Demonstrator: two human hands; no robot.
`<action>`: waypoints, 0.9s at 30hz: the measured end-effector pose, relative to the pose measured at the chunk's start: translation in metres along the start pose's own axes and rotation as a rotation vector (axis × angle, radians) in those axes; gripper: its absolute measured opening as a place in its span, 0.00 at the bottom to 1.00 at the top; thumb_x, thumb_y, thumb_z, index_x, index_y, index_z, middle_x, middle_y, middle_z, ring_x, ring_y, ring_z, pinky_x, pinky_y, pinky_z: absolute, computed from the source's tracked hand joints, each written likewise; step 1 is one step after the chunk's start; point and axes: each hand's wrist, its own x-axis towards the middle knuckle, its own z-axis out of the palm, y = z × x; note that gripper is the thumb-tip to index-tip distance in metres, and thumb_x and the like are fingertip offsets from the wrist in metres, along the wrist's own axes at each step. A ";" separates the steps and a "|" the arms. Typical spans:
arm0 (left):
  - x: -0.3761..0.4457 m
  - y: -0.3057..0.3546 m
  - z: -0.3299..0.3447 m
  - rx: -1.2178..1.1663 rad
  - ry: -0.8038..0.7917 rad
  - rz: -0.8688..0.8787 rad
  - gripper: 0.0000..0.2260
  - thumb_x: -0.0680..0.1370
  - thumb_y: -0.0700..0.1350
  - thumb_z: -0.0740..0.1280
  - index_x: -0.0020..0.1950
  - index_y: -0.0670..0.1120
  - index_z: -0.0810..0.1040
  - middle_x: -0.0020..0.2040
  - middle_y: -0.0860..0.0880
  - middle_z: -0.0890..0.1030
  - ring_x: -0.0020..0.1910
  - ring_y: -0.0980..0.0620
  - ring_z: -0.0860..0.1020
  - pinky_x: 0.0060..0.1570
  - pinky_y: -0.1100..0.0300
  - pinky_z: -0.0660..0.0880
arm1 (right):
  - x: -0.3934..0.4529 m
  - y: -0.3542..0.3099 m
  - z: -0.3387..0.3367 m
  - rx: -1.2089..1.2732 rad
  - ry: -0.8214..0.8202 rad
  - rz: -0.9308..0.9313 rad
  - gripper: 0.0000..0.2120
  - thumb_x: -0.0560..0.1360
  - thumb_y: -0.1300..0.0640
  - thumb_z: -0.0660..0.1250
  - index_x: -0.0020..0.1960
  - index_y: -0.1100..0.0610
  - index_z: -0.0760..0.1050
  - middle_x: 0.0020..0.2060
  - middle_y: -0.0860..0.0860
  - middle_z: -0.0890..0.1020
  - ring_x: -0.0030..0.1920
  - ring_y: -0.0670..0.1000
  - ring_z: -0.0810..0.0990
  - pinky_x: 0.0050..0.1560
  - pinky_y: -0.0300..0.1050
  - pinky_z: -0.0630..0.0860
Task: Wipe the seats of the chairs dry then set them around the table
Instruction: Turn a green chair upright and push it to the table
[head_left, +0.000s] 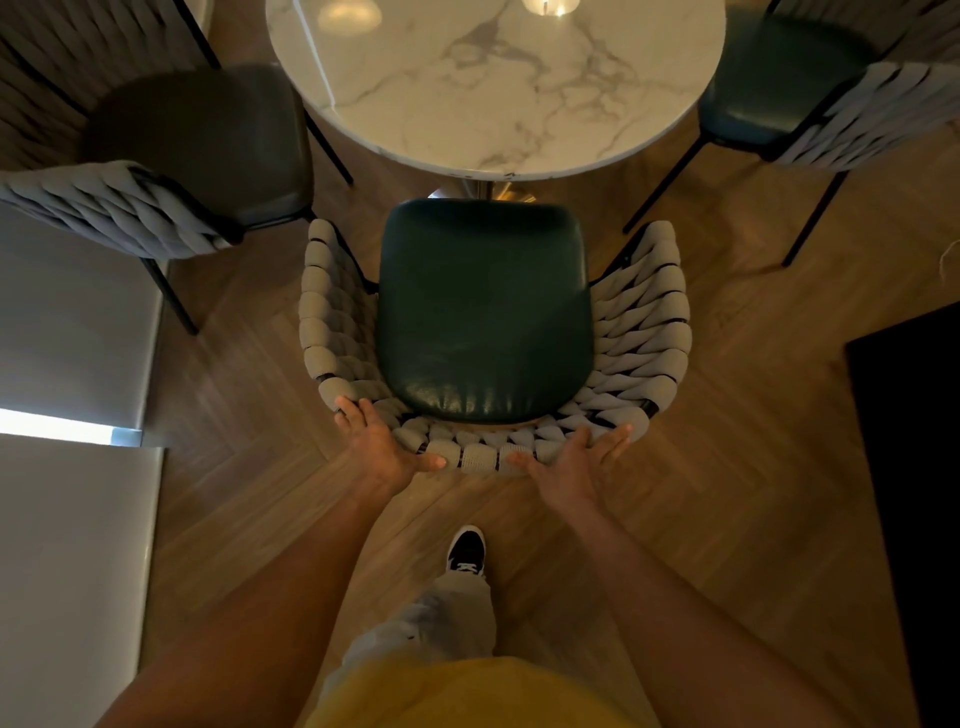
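A chair with a dark green seat (485, 312) and a woven grey backrest (478, 457) stands straight ahead of me, its front edge close to the round white marble table (493, 88). My left hand (382, 447) rests on the left part of the backrest rim with fingers straight and thumb along the weave. My right hand (576, 462) presses the right part of the rim with fingers spread. Neither hand holds a cloth. A second chair (197, 150) stands at the table's left and a third chair (779, 88) at its right.
Herringbone wooden floor (727, 441) surrounds the chairs. A grey wall or cabinet (67, 519) runs along the left. A dark panel (914, 467) stands at the right edge. My shoe (466, 551) is on the floor just behind the middle chair.
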 end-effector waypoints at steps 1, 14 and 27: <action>0.000 0.001 -0.001 0.004 -0.005 -0.006 0.63 0.62 0.59 0.80 0.78 0.38 0.39 0.77 0.39 0.33 0.76 0.38 0.35 0.76 0.44 0.45 | 0.000 0.000 0.000 0.001 -0.003 0.002 0.56 0.65 0.31 0.69 0.78 0.57 0.43 0.69 0.56 0.22 0.72 0.62 0.26 0.75 0.60 0.49; -0.005 0.005 -0.006 0.096 -0.041 0.015 0.54 0.66 0.62 0.76 0.79 0.42 0.50 0.78 0.38 0.35 0.76 0.35 0.37 0.74 0.42 0.45 | -0.012 -0.003 -0.010 -0.071 0.002 -0.018 0.54 0.68 0.29 0.64 0.78 0.57 0.42 0.72 0.60 0.26 0.72 0.64 0.28 0.74 0.57 0.49; -0.046 0.047 0.036 0.240 -0.132 0.316 0.22 0.76 0.62 0.63 0.64 0.50 0.76 0.64 0.45 0.76 0.66 0.43 0.69 0.67 0.46 0.67 | -0.018 0.100 -0.037 0.050 -0.007 -0.236 0.28 0.79 0.52 0.62 0.76 0.46 0.57 0.71 0.55 0.65 0.69 0.56 0.67 0.67 0.53 0.68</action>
